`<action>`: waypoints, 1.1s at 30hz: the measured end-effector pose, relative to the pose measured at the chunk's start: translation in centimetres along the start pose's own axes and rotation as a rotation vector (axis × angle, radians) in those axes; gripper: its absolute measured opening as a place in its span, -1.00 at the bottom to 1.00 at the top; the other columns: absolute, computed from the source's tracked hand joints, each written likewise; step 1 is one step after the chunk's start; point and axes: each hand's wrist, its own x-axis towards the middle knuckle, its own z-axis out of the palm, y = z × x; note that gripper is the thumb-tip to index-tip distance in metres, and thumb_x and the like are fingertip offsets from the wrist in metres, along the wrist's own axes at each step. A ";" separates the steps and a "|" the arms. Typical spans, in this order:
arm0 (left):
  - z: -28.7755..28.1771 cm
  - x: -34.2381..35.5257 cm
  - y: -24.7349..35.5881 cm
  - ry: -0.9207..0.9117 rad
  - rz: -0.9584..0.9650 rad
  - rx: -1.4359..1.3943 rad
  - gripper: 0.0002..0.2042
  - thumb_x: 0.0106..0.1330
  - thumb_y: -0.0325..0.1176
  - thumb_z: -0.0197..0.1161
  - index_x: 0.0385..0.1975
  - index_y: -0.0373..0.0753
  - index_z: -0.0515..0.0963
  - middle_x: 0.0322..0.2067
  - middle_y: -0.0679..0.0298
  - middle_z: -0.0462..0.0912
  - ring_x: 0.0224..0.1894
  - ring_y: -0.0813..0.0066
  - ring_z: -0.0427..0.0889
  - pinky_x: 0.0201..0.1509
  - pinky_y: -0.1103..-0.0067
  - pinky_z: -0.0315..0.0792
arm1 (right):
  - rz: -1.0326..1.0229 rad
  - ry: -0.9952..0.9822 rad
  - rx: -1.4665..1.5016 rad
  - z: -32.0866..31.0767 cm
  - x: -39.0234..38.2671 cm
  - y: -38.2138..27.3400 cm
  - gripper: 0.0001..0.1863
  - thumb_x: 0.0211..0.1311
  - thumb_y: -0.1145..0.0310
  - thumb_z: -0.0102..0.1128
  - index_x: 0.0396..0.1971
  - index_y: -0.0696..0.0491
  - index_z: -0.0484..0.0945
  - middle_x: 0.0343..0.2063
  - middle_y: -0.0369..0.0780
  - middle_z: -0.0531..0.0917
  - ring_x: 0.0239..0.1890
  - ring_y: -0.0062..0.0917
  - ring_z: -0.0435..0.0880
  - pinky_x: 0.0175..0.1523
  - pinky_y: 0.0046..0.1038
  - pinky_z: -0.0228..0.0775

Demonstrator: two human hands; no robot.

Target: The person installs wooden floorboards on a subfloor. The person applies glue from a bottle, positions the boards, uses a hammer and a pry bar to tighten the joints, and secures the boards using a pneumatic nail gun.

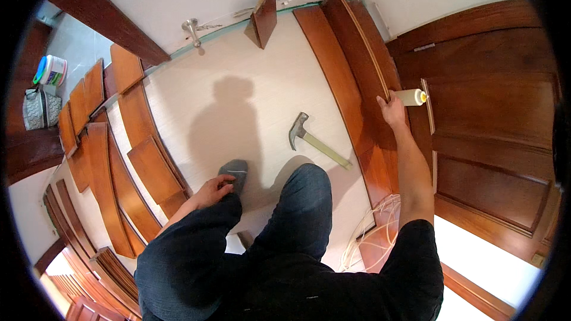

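My right hand (392,113) is closed at the near end of a reddish-brown floor plank (360,41), which stands tilted on its long edge. Just beyond that hand is a cream squeeze bottle (410,97) with a yellow cap; its lower end is hidden, and whether my fingers touch it I cannot tell. My left hand (213,192) hangs over my left shin with curled fingers, close to my grey sock (235,172). What those fingers hold, if anything, is hidden. Between my knees and the planks, a claw hammer (318,144) with a pale green handle lies on the light underlay (279,77).
Laid planks (333,59) run along the right, beside a brown panelled door (488,101). A short board (264,16) leans at the far wall near a metal doorstop (191,31). Loose planks (107,184) cover the left. Pale cord (375,238) coils near my right elbow.
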 end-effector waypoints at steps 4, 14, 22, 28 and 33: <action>-0.1 0.2 0.5 0.010 0.033 0.077 -0.62 0.51 -0.26 0.16 0.25 -0.23 0.48 -0.19 0.15 0.70 -0.12 0.42 0.64 0.05 0.47 0.50 | -0.068 0.042 -0.008 1.3 0.5 1.7 -0.26 0.39 0.02 0.24 0.31 0.32 0.34 0.04 0.23 0.61 0.13 0.05 0.61 0.20 -0.16 0.46; 0.9 1.0 -1.3 0.056 0.072 0.015 -0.65 0.52 -0.30 0.16 0.22 -0.26 0.48 -0.28 0.25 0.63 -0.18 0.50 0.58 0.00 0.54 0.47 | -0.058 -0.121 0.024 0.8 -0.4 7.6 -0.28 0.23 0.11 0.40 0.26 0.25 0.42 0.08 0.19 0.61 0.20 0.00 0.57 0.29 -0.20 0.42; 0.5 1.5 -1.2 0.022 0.085 0.007 -0.68 0.52 -0.34 0.15 0.20 -0.27 0.49 -0.36 0.37 0.58 -0.27 0.58 0.53 -0.11 0.60 0.44 | 0.083 -0.268 -0.093 -0.3 -4.8 8.1 -0.40 0.29 0.07 0.34 0.15 0.22 0.50 -0.04 0.11 0.68 0.04 -0.08 0.66 0.16 -0.20 0.49; 0.5 1.4 -2.0 0.050 0.086 0.015 -0.69 0.52 -0.33 0.16 0.19 -0.26 0.49 -0.37 0.38 0.58 -0.30 0.62 0.52 -0.17 0.62 0.43 | 0.110 -0.205 0.001 0.0 -5.3 7.7 -0.33 0.32 0.02 0.32 0.21 0.25 0.46 0.02 0.14 0.65 0.10 -0.09 0.64 0.20 -0.20 0.47; 0.3 1.7 -1.8 0.045 0.097 0.029 -0.71 0.52 -0.32 0.16 0.16 -0.24 0.51 -0.39 0.37 0.59 -0.32 0.62 0.53 -0.20 0.61 0.43 | 0.103 -0.171 -0.033 0.8 -5.0 8.6 -0.38 0.31 0.01 0.30 0.15 0.21 0.49 0.03 0.12 0.65 0.12 -0.03 0.62 0.22 -0.15 0.47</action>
